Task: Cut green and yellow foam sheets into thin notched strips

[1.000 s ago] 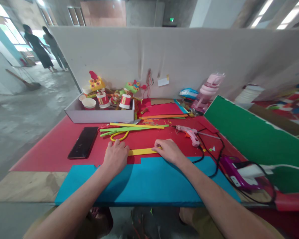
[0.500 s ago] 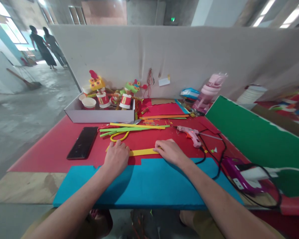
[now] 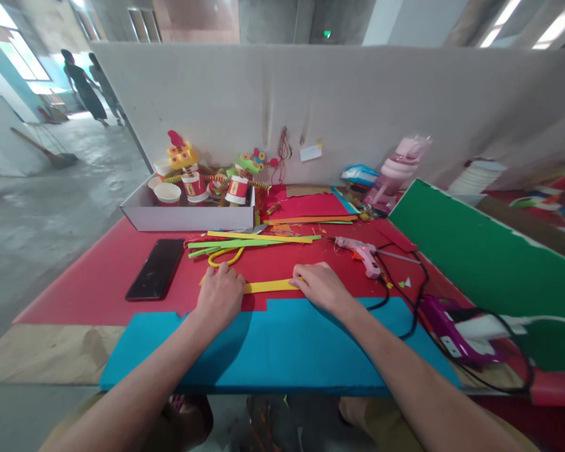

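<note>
A yellow paper strip (image 3: 269,287) stretches between my two hands, low over the red table covering. Its left part runs under my left hand (image 3: 220,295), whose curled fingers press it down. At the other end, my right hand (image 3: 321,285) pinches the strip between thumb and bent fingers. Just beyond my left hand lies a yellow loop (image 3: 226,257), beside several green paper strips (image 3: 245,244) with one yellow strip across them. A pink glue gun (image 3: 360,253) rests to the right of my right hand.
A black phone (image 3: 155,270) lies on the left. Behind it, a white box (image 3: 188,218) holds paper cups and colourful figures. A purple power strip (image 3: 456,336) with cables and a green board (image 3: 489,270) stand right. Blue covering (image 3: 311,351) lines the front edge.
Both hands and the strip hold nearly the same position. Far left, the two people in the background have moved slightly right, one now partly behind the white panel.
</note>
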Demonstrator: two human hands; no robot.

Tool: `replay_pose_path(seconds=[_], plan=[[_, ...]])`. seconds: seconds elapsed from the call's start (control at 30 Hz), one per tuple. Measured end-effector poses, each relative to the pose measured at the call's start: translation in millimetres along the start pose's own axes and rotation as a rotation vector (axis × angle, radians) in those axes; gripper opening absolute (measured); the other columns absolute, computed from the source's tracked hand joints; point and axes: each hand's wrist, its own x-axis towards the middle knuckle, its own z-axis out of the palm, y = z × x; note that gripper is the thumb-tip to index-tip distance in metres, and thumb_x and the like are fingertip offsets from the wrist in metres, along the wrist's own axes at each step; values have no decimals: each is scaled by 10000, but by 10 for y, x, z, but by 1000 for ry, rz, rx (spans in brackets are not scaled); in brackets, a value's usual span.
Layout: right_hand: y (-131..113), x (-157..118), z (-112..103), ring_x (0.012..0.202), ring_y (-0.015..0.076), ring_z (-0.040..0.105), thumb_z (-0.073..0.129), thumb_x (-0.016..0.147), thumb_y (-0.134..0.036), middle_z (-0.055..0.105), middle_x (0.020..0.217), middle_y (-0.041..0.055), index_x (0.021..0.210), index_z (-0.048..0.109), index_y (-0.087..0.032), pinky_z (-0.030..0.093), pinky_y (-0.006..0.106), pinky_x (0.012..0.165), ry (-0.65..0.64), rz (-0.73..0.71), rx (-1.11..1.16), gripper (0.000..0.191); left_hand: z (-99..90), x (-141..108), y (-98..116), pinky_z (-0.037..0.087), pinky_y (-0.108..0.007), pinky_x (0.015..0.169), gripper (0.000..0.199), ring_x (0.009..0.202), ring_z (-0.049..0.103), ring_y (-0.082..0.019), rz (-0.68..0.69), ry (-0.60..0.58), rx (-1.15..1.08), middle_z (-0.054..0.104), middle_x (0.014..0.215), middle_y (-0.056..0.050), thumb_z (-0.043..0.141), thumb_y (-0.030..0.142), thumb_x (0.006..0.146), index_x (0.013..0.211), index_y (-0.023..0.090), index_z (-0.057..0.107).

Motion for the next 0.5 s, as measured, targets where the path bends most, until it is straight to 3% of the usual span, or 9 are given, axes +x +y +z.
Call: replay_pose_path(seconds=[0.27,0.5], plan=[[-12,-12,9,747,177,617,553,909,-312,695,789,32,837,562,-192,301,284,685,16,11,4,141,16,-16,-14,365,-420,749,267,973,504,-312,-1,14,6,651,915,-153,393,117,862,891,131,658],[254,-69,66,730,151,577,585,863,-266,656,760,-2,855,572,-196,347,255,725,96,14,219,72,10,-20,-3,366,-417,762,275,981,501,-308,-1,9,9,652,928,-158,389,106,859,911,125,658]])
